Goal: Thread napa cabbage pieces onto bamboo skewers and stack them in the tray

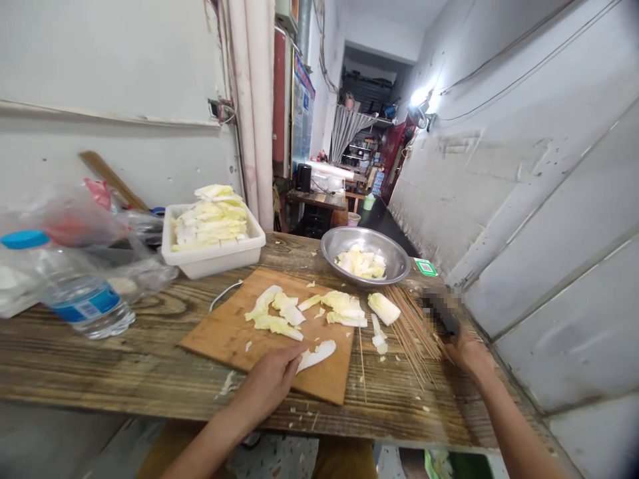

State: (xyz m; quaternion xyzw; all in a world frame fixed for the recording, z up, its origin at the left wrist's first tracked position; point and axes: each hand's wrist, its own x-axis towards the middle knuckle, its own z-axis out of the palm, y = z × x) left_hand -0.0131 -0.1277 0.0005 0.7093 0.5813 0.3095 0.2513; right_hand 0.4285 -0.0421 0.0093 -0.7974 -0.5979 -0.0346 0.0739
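Note:
My left hand (274, 379) is closed on one end of a pale napa cabbage leaf (318, 355) at the front of the wooden cutting board (224, 342). More cut leaf pieces (275, 318) lie on the board, with a stack of leaves (344, 308) near its far right corner. Off to the right, my right hand (470, 350) is closed at the near end of a dark object (444, 314), which is pixelated, so its kind is hidden. Thin wooden skewers (414, 332) lie spread beside that hand. A small chunk of cabbage (384, 309) rests at their far end.
A white plastic tub (219, 263) heaped with cabbage leaves stands behind the board. To its right is a steel bowl (397, 266) with cut pieces. A water bottle (84, 299) and plastic bags (74, 219) crowd the left. A wall (539, 266) borders the table's right side.

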